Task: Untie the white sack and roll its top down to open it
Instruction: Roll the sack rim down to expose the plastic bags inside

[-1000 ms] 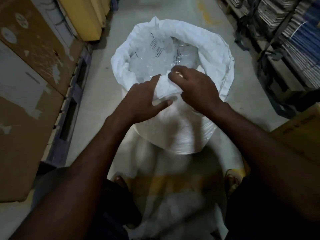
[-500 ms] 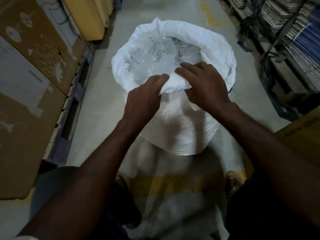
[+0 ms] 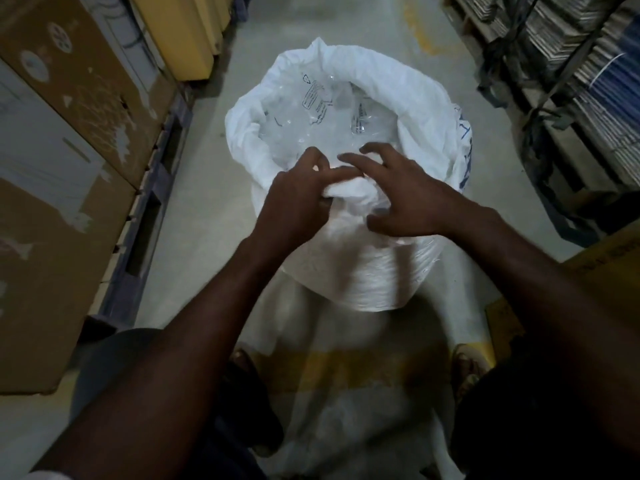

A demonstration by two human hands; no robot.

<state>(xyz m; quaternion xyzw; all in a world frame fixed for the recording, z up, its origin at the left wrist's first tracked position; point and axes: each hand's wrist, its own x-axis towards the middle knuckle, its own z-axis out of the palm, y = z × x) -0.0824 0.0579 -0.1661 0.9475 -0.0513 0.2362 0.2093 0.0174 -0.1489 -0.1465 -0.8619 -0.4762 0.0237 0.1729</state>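
The white sack (image 3: 367, 271) stands upright on the floor between my feet, its mouth open and its top rim (image 3: 408, 88) folded outward into a thick roll. Clear plastic packets (image 3: 325, 133) with printed labels fill the inside. My left hand (image 3: 294, 202) pinches the near part of the rolled rim between thumb and fingers. My right hand (image 3: 405, 195) rests on the same bunched fold just to the right, fingers spread and curled over the fabric, thumb low on the sack's outer side.
Brown cardboard cartons (image 3: 69, 174) on a blue pallet (image 3: 145, 223) line the left. A yellow box (image 3: 183, 32) stands at the back left. Strapped stacks of paper (image 3: 575, 84) fill the right. A brown carton (image 3: 609, 271) is close on my right. Bare concrete floor (image 3: 207, 209) surrounds the sack.
Both hands have shifted a little farther along the near rim, bunching the fold between them. My right fingers have spread apart. The sack stays in place.
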